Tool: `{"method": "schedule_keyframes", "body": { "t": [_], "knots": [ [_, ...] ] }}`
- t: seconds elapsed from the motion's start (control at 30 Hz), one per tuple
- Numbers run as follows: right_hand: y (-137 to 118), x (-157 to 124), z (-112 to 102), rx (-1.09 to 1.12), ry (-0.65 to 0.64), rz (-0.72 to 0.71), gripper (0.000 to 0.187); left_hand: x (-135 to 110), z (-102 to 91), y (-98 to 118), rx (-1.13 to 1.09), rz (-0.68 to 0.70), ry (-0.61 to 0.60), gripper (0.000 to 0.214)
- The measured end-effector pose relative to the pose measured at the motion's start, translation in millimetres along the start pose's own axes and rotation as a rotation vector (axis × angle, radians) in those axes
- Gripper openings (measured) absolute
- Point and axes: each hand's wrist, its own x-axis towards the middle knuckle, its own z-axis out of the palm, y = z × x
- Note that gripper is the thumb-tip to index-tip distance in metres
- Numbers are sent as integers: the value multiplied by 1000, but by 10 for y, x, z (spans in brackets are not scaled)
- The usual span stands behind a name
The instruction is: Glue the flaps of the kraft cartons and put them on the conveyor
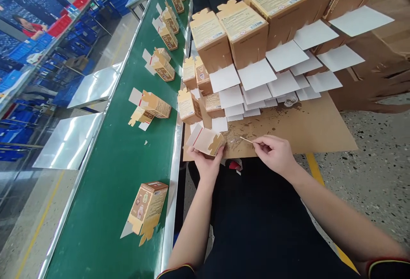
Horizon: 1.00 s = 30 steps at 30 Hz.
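In my left hand point(207, 163) is a small cardboard box point(205, 140), tilted, with a red strip across its pale flap. My fingers wrap round it from below, near the table's left front. Between the fingertips of my right hand point(273, 153) a thin wooden stick point(246, 140) is pinched, pointing left toward the box but apart from it. Under both hands lies a brown cardboard sheet point(307, 133) with dark glue-like smears. Just beyond my left hand stand several small brown printed boxes point(189, 107) with raised flaps.
Larger boxes point(245, 35) with white flaps point(258, 74) sticking out are stacked at the back of the table. To the left runs a green conveyor belt point(128, 159) with a metal edge, carrying several open boxes point(147, 206). Another person point(30, 27) is far left.
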Motion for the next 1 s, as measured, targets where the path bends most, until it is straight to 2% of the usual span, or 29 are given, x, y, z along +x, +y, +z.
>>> {"method": "schedule_keyframes", "body": {
  "t": [0.17,0.27,0.33,0.47,0.57,0.67,0.8,0.87,0.93,1.0],
  "knots": [
    [-1,-27,-39,0,-13,18,18,-16,56,-39,68,5,25,87],
    [23,-53,-103,-4,6,24,17,79,0,-72,5,-45,16,91],
    [48,-77,-180,-12,34,35,16,234,-159,-109,-40,-107,69,93],
    [99,-102,-329,-29,78,60,15,621,-709,-197,-23,-170,302,92],
    [103,-65,-351,-33,97,51,14,813,-1077,-266,3,-197,343,93],
    [59,19,-315,-10,103,26,14,908,-1292,-345,77,-212,381,94],
    [-14,110,-317,23,88,8,13,985,-1462,-395,190,-250,438,94],
    [-7,120,-369,14,106,16,12,995,-1525,-346,270,-180,504,103],
    [45,116,-459,-16,137,32,12,985,-1543,-243,381,-29,584,108],
    [133,127,-588,-63,177,60,11,990,-1479,-114,459,137,631,95]
  ]
}}
